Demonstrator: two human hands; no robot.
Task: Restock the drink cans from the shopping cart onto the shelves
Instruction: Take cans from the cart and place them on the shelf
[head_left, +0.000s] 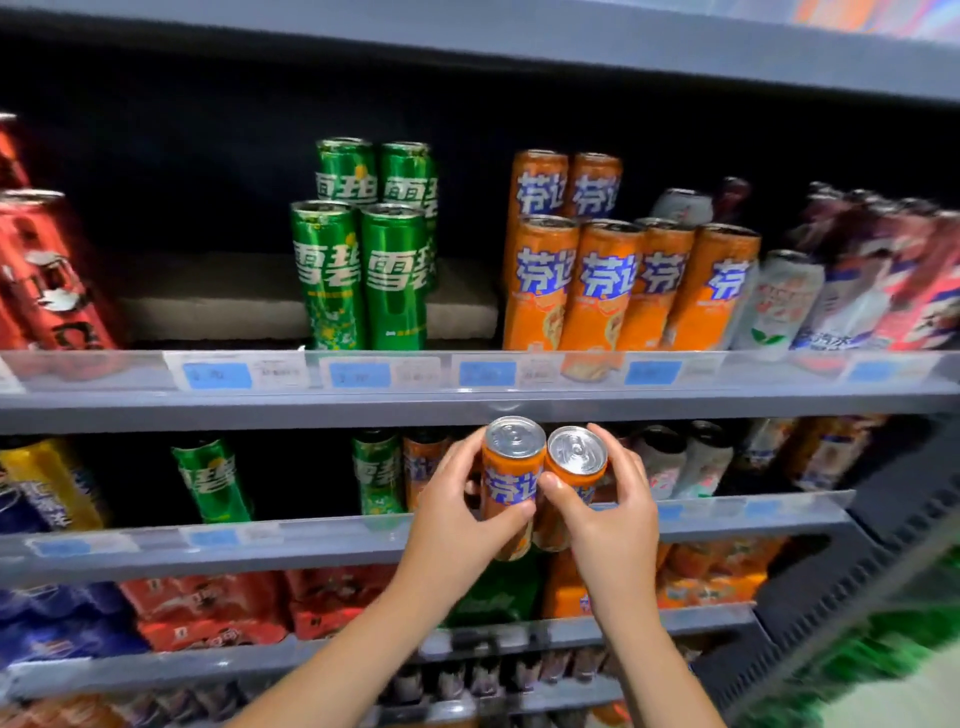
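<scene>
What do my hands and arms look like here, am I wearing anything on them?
Both forearms are bare right to the bottom edge of the picture: no sleeves or gloves show. The left hand and right hand carry no visible rings, watch or bracelet. Fingernails look short and unpainted.

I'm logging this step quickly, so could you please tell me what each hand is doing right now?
Left hand: fingers curled round an orange can.
Right hand: grips a second orange can.

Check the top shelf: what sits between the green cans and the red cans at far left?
Head view: no cans there. Between the green cans and the red cans only a grey block lies at the back of the shelf.
</scene>
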